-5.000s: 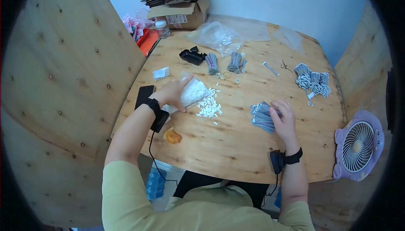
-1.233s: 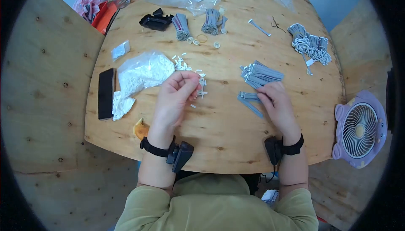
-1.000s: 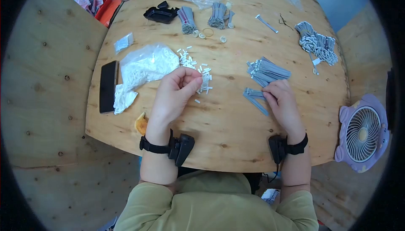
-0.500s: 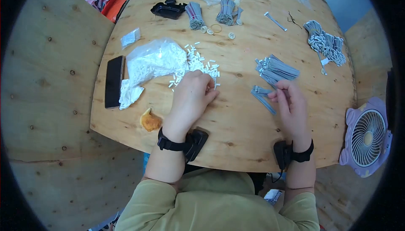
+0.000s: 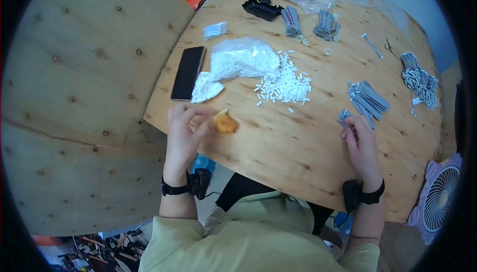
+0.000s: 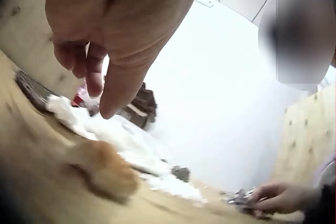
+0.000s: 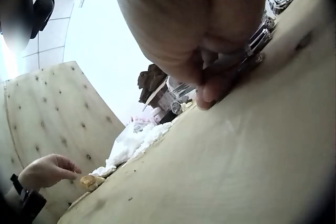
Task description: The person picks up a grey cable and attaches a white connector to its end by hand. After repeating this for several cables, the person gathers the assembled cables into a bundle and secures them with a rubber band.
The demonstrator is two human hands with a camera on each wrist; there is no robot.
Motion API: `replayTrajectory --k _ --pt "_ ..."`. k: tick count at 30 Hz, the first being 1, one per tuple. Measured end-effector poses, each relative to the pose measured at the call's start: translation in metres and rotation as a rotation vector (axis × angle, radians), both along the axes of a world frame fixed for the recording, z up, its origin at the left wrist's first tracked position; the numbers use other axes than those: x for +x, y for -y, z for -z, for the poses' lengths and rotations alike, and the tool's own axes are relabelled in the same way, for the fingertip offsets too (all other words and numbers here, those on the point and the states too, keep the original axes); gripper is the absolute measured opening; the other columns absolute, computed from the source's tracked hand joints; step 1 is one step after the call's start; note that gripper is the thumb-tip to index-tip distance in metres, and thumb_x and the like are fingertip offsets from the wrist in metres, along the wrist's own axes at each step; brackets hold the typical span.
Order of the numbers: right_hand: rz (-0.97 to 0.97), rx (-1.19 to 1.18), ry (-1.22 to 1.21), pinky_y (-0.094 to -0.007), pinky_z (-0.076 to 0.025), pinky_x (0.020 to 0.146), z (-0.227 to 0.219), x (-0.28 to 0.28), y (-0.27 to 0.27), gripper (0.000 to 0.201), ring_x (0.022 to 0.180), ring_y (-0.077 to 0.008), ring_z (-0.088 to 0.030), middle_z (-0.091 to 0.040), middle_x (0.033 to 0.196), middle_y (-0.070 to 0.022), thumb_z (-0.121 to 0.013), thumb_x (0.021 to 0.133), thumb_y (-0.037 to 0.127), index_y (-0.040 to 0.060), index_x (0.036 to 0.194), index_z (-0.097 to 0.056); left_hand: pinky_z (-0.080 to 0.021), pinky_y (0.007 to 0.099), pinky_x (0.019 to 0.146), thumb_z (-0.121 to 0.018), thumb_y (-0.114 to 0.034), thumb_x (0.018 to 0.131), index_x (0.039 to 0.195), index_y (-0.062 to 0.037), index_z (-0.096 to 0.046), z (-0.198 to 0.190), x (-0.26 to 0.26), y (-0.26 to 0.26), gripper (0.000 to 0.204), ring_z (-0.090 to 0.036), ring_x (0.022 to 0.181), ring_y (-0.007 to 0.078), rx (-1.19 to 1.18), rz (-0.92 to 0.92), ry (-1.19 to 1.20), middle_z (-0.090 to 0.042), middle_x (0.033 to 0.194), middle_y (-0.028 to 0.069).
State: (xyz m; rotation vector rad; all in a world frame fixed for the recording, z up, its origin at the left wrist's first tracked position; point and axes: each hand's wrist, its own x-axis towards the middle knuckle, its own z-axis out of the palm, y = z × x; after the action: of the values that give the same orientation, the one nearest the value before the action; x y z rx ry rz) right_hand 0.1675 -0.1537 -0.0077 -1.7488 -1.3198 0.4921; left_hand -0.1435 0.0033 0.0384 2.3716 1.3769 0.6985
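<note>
My left hand [image 5: 184,133] hovers at the table's front left edge, thumb and fingers loosely apart, with nothing in them. Beside its fingertips lies a golden-brown, bread-like piece [image 5: 226,123], which the left wrist view shows just below the hand. My right hand [image 5: 362,140] rests low at the right, fingers curled over a small group of grey flat strips [image 5: 344,115]. These are partly hidden under it; I cannot tell whether the fingers grip them. Just behind lies a larger fan of grey strips [image 5: 368,99] with silvery ends.
A clear bag [image 5: 241,58] of white pieces lies by a loose heap of white tubes [image 5: 285,85]. Around them are a phone [image 5: 189,73], crumpled white tissue [image 5: 207,88] and a small packet [image 5: 215,30]. Farther back are a black tray [image 5: 262,9], grey bundles [image 5: 291,22] and coiled cables [image 5: 419,80].
My left hand has left the white tubes and moved left to the bread-like piece. My right hand's fingers have come down over the small strips. The head view has turned left.
</note>
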Motion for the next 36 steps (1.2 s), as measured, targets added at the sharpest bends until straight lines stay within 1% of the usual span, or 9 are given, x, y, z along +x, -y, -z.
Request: replayTrajectory --k 8,11,14,18,21,29,31,33,36 --pt "-0.037 -0.014 -0.062 -0.0231 -0.041 0.056 0.005 0.001 -0.001 0.010 0.061 -0.0126 -0.051 -0.046 0.076 -0.0071 -0.044 0.080 -0.006 -0.0016 0.087 -0.049 -0.034 0.0324 0.078 -0.068 -0.008 0.061 0.079 -0.0059 -0.062 0.038 -0.017 -0.008 0.019 -0.041 0.087 0.0237 -0.043 0.039 0.062 -0.050 0.083 0.0059" --pt "-0.036 -0.013 -0.050 -0.0228 -0.041 0.056 0.004 0.001 0.000 0.010 0.061 -0.0123 -0.051 -0.046 0.076 -0.0067 -0.044 0.080 -0.006 -0.0020 0.087 -0.049 -0.036 0.0293 0.076 -0.066 -0.007 0.066 0.078 -0.0042 -0.061 0.042 -0.017 -0.012 0.013 -0.045 0.084 0.0189 -0.018 0.052 0.067 -0.050 0.081 0.0040" --pt "-0.029 -0.029 -0.057 -0.0228 -0.041 0.056 0.003 -0.001 0.000 0.009 0.061 -0.0123 -0.051 -0.046 0.076 -0.0066 -0.044 0.080 -0.006 -0.0021 0.087 -0.049 -0.040 0.0238 0.069 -0.066 -0.007 0.069 0.077 -0.0020 -0.061 0.044 -0.013 -0.018 0.011 -0.049 0.076 0.0132 -0.420 0.065 0.517 -0.053 0.082 0.0039" --pt "-0.033 -0.030 -0.045 -0.0230 -0.041 0.055 0.005 0.000 0.000 0.009 0.060 -0.0124 -0.052 -0.047 0.076 -0.0071 -0.045 0.080 -0.005 -0.0018 0.087 -0.050 -0.040 0.0201 0.070 -0.064 -0.005 0.072 0.078 -0.0003 -0.060 0.010 0.014 -0.005 0.009 -0.050 0.078 0.0062 -0.905 0.212 0.753 -0.055 0.087 0.0010" --pt "-0.050 -0.020 -0.030 -0.0227 -0.043 0.055 0.004 0.001 0.001 0.010 0.061 -0.0124 -0.053 -0.047 0.077 -0.0070 -0.045 0.080 -0.005 -0.0018 0.088 -0.050 -0.039 0.0218 0.073 -0.063 -0.005 0.072 0.078 -0.0018 -0.060 -0.022 0.042 0.015 0.008 -0.049 0.081 0.0074 -0.978 0.485 0.837 -0.055 0.085 0.0009" --pt "-0.078 -0.020 -0.015 -0.0231 -0.044 0.057 0.001 0.007 0.004 0.014 0.064 -0.0132 -0.054 -0.046 0.080 -0.0075 -0.044 0.079 -0.005 -0.0009 0.091 -0.050 -0.034 0.0298 0.078 -0.068 0.000 0.061 0.075 -0.0021 -0.064 -0.103 0.077 0.070 0.015 -0.046 0.084 0.0203 -0.798 0.992 0.639 -0.053 0.087 0.0055" --pt "-0.070 -0.011 -0.054 -0.0254 -0.043 0.056 0.000 0.006 0.003 0.014 0.063 -0.0155 -0.053 -0.047 0.079 -0.0092 -0.046 0.078 -0.005 0.0002 0.091 -0.051 -0.038 0.0317 0.073 -0.065 -0.003 0.067 0.076 -0.0004 -0.064 -0.106 0.081 0.068 0.010 -0.049 0.081 0.0219 -0.649 1.153 0.608 -0.055 0.088 0.0085" --pt "-0.075 -0.006 -0.025 -0.0256 -0.043 0.056 0.003 0.007 0.004 0.015 0.063 -0.0157 -0.052 -0.047 0.079 -0.0090 -0.046 0.078 -0.005 0.0003 0.091 -0.050 -0.035 0.0316 0.076 -0.062 -0.008 0.073 0.084 -0.0030 -0.060 -0.105 0.080 0.073 0.012 -0.048 0.084 0.0217 -0.742 1.203 0.693 -0.051 0.094 0.0076" --pt "-0.082 0.008 -0.001 -0.0260 -0.042 0.056 0.000 0.008 0.002 0.015 0.064 -0.0160 -0.052 -0.048 0.079 -0.0087 -0.046 0.077 -0.005 0.0004 0.091 -0.050 -0.034 0.0331 0.072 -0.068 -0.014 0.068 0.077 -0.0045 -0.063 -0.107 0.090 0.075 0.014 -0.046 0.080 0.0215 -0.594 1.273 0.719 -0.053 0.087 0.0080"
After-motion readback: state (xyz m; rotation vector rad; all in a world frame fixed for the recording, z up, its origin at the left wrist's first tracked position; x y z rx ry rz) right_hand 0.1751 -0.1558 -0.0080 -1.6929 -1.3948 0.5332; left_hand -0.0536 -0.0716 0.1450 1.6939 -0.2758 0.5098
